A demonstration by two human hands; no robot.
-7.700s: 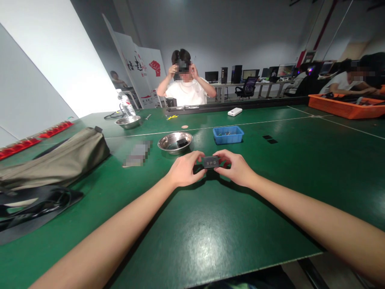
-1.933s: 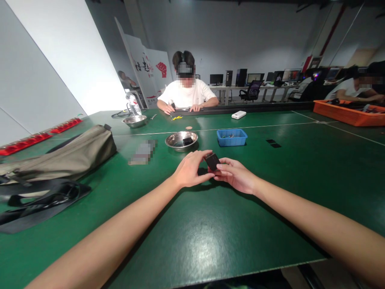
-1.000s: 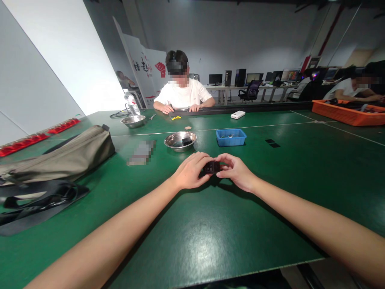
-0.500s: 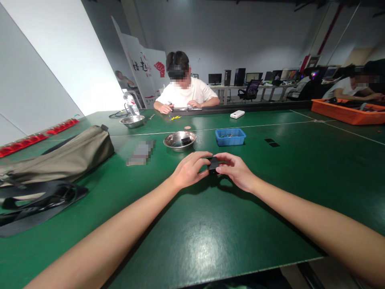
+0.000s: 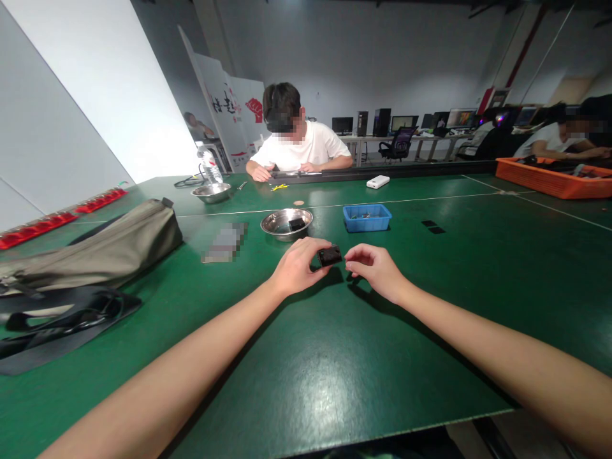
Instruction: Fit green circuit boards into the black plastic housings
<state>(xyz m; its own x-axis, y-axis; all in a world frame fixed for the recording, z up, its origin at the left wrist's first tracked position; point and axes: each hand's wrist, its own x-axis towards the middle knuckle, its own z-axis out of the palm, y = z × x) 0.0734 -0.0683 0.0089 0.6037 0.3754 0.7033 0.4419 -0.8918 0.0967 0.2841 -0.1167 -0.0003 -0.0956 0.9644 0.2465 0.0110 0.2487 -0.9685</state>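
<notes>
Near the middle of the green tabletop (image 5: 335,357), a little way in from its near edge, the left hand (image 5: 296,268) pinches a small black rectangular block (image 5: 329,255) between thumb and fingertips, lifted just clear of the surface; the block's long axis runs roughly left to right, its right end tipped slightly upward and toward the far edge, its broad dark face turned up to the camera. Just beside it, not touching, the right hand (image 5: 377,271) is curled with thumb and forefinger pressed together, holding nothing I can make out. Beyond the hands, toward the far edge, stands a steel bowl (image 5: 286,224) with a dark piece lying in it; to its right sits a blue plastic tray (image 5: 367,217); two small black squares (image 5: 429,226) lie further right. Along the left edge slumps an olive bag (image 5: 105,248) over black straps (image 5: 62,322); across the far edge a person in a white shirt (image 5: 301,148) rests both hands on the table.
</notes>
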